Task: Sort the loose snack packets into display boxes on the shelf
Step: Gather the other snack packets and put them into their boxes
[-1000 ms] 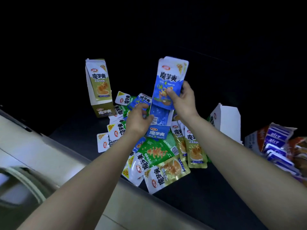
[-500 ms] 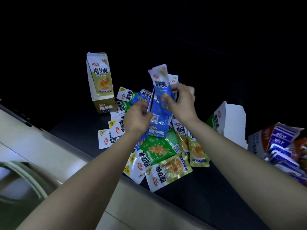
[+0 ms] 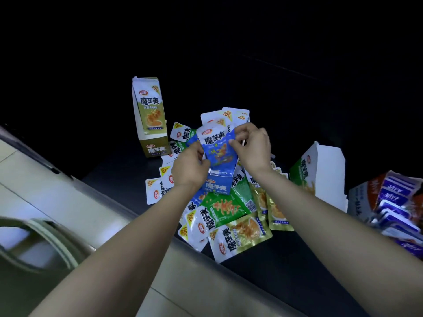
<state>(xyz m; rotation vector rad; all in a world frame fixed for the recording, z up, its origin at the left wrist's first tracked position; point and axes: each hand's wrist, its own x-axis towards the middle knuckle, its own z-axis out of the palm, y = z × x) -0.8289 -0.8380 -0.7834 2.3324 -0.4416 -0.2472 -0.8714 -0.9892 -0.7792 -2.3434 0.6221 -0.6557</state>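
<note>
Snack packets [image 3: 229,213] lie loose, heaped just below and around both hands. Green display box [image 3: 318,170] stands right of the grip; its contents cannot be seen. Olive display box [image 3: 155,148], upper left of the grip, holds upright olive packets [image 3: 151,108]. Blue display box [image 3: 217,183] sits between the hands, with a blue packet [image 3: 216,148] standing partly inside. Right hand [image 3: 254,147] pinches the packet's upper right edge. Left hand [image 3: 188,168] curls round the box's left side.

My right hand [image 3: 253,148] pinches the top edge of a blue packet [image 3: 218,148] that stands in the open blue box [image 3: 217,185]. My left hand [image 3: 190,167] grips that box's left side. Loose packets [image 3: 229,209] lie heaped around it on the dark shelf [image 3: 286,271], and an olive box [image 3: 150,115] stands upright at the back left.
</note>
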